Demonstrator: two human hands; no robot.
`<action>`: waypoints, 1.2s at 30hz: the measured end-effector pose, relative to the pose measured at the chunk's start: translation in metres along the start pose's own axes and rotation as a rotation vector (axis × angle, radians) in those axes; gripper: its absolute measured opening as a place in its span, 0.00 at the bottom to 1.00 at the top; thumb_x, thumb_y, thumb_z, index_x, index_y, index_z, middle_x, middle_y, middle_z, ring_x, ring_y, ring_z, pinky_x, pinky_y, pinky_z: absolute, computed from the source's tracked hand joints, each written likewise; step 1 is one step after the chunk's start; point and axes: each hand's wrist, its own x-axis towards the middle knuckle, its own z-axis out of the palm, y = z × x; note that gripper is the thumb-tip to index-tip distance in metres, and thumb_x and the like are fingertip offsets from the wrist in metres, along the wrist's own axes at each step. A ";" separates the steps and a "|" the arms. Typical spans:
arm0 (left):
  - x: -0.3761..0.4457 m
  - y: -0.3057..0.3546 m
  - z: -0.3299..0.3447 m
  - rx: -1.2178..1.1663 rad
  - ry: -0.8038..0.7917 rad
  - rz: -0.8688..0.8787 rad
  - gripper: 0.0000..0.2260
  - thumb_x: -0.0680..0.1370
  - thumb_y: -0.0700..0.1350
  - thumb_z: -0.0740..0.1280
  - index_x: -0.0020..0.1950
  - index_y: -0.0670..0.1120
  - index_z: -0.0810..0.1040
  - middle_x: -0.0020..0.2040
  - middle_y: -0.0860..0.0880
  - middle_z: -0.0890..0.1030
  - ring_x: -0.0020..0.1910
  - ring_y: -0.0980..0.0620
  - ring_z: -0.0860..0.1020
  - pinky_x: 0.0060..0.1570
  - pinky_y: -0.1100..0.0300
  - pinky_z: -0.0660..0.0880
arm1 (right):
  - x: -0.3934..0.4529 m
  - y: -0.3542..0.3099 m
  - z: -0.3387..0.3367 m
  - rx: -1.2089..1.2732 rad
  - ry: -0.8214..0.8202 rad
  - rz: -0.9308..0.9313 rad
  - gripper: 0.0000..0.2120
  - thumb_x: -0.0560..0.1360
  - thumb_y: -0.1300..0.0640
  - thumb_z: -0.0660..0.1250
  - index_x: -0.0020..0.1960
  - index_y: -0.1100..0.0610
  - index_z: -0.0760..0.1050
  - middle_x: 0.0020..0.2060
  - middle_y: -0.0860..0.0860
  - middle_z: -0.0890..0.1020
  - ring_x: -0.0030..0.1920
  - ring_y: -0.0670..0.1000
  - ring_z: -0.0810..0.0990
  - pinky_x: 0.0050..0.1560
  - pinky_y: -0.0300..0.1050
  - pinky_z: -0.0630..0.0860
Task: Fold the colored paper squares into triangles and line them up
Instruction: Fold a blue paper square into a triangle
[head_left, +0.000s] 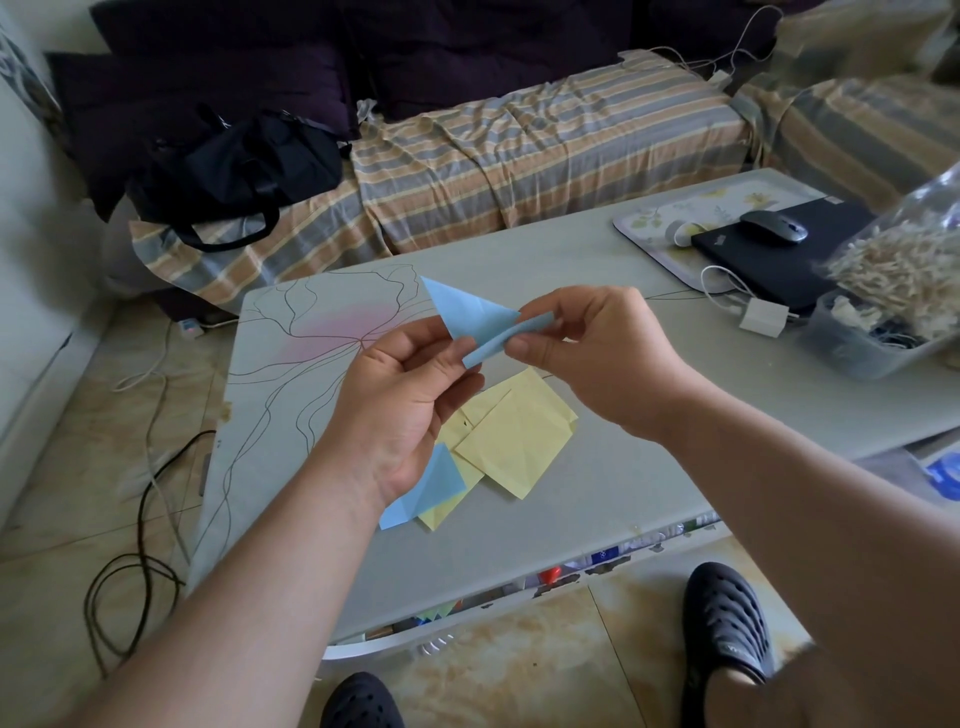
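A: Where's the blue paper (470, 314)?

B: In the air above the tabletop (597, 483), pinched by the left hand (400, 400) at its lower edge and the right hand (597, 353) at the curled right corner.

A: Obstacles?

B: None. The yellow squares (511, 431) lie directly below.

Grey low table (597, 483), black bag (244, 166) at ten o'clock on a striped sofa cover (519, 156), black laptop (779, 249) with a grey mouse (774, 225) at two o'clock, white charger (762, 318), clear tub (857, 343) at three o'clock, black clogs (724, 623) at five o'clock, dark cable (130, 571) at eight o'clock.
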 end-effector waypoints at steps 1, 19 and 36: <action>0.000 0.000 0.000 0.002 -0.004 -0.003 0.12 0.70 0.38 0.73 0.52 0.46 0.83 0.44 0.49 0.87 0.42 0.54 0.85 0.46 0.60 0.83 | -0.001 -0.001 -0.001 0.018 -0.003 0.010 0.05 0.72 0.55 0.80 0.44 0.48 0.85 0.43 0.62 0.84 0.37 0.63 0.77 0.42 0.67 0.79; -0.001 -0.001 0.006 -0.061 0.042 -0.078 0.09 0.82 0.44 0.67 0.59 0.42 0.82 0.47 0.44 0.83 0.41 0.50 0.85 0.46 0.57 0.83 | 0.000 0.002 0.003 0.238 0.048 0.057 0.15 0.70 0.64 0.81 0.38 0.49 0.77 0.35 0.53 0.81 0.37 0.53 0.76 0.40 0.52 0.73; 0.000 -0.011 0.006 0.071 0.018 0.028 0.11 0.77 0.32 0.71 0.57 0.43 0.83 0.46 0.47 0.87 0.42 0.53 0.84 0.46 0.61 0.81 | -0.002 -0.004 0.002 0.338 0.021 0.140 0.15 0.72 0.67 0.78 0.50 0.52 0.78 0.38 0.56 0.85 0.36 0.52 0.75 0.44 0.53 0.74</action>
